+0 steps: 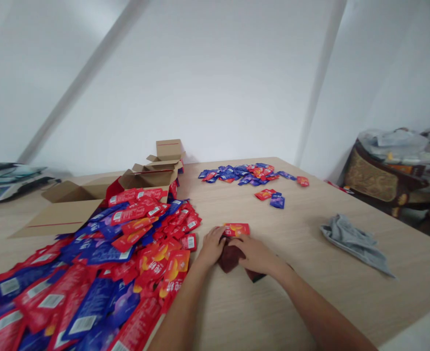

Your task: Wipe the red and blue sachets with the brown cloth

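Both my hands rest on the wooden table (302,292) near its middle. My left hand (211,246) and my right hand (256,254) are closed together on a dark maroon pouch (230,258) lying flat between them. A red sachet (236,229) lies at the fingertips, touching or partly inside the pouch's far end; which, I cannot tell. A big heap of red and blue sachets (101,273) spreads just left of my left hand.
Open cardboard boxes (90,200) lie tipped at the back left, with sachets spilling out. A smaller scatter of red and blue sachets (247,174) lies at the far side. A grey cloth (354,241) lies to the right. Cluttered furniture stands beyond the right edge.
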The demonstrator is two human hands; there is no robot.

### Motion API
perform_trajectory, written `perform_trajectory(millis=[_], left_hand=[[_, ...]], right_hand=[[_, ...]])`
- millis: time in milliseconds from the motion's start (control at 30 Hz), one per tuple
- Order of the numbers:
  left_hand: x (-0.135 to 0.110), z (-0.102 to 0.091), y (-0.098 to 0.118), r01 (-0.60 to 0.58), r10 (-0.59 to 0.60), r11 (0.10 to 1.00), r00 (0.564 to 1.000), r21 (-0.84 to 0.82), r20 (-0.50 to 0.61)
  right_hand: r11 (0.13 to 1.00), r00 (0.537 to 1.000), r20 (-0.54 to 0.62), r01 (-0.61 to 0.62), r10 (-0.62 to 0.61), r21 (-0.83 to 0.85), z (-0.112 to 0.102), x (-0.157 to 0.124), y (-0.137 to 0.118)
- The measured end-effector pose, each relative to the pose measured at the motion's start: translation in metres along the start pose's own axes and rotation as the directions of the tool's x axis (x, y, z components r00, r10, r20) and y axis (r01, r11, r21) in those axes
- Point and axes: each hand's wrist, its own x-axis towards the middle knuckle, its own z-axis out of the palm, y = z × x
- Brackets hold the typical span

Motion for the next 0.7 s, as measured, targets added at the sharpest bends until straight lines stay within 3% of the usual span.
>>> perform_trajectory(millis=[100, 167, 233, 267, 333, 400, 467, 567, 700], left_hand=[[-0.006, -0.003, 0.010, -0.027, 0.023, 0.992, 0.999, 0.127, 0.032], [-0.008, -0.003, 0.017, -0.022, 0.021, 0.978, 1.000, 0.206, 0.010], [-0.008, -0.002, 0.021, -0.029, 0.029, 0.965, 1.000, 0.261, 0.004], [-0.008, 0.000, 0.022, -0.044, 0.043, 0.961, 0.999, 0.274, 0.009], [-0.006, 0.003, 0.022, -0.075, 0.069, 0.958, 0.997, 0.277, 0.031], [-0.004, 0.007, 0.020, -0.090, 0.079, 0.959, 0.995, 0.267, 0.053], [-0.002, 0.009, 0.018, -0.090, 0.079, 0.963, 0.995, 0.252, 0.056], [-0.002, 0.010, 0.016, -0.086, 0.082, 0.970, 0.996, 0.225, 0.030], [-0.005, 0.011, 0.017, -0.056, 0.056, 0.978, 0.998, 0.202, 0.005]], right_hand=[[0.982, 0.973, -0.128, -0.187, 0.190, 0.032, -0.028, 0.002, 0.021], [0.932, 0.883, -0.308, -0.360, 0.355, 0.043, -0.041, 0.007, 0.030], [0.900, 0.802, -0.439, -0.433, 0.406, 0.041, -0.039, 0.014, 0.030], [0.908, 0.801, -0.463, -0.419, 0.380, 0.019, -0.032, 0.017, 0.027], [0.945, 0.864, -0.428, -0.321, 0.266, -0.060, -0.009, 0.025, 0.019], [0.966, 0.945, -0.286, -0.208, 0.158, -0.152, 0.016, 0.031, 0.013], [0.967, 0.975, -0.185, -0.162, 0.125, -0.198, 0.033, 0.036, 0.017], [0.937, 0.951, -0.185, -0.283, 0.247, -0.205, 0.033, 0.038, 0.041], [0.834, 0.860, -0.225, -0.504, 0.458, -0.226, 0.017, 0.034, 0.073]])
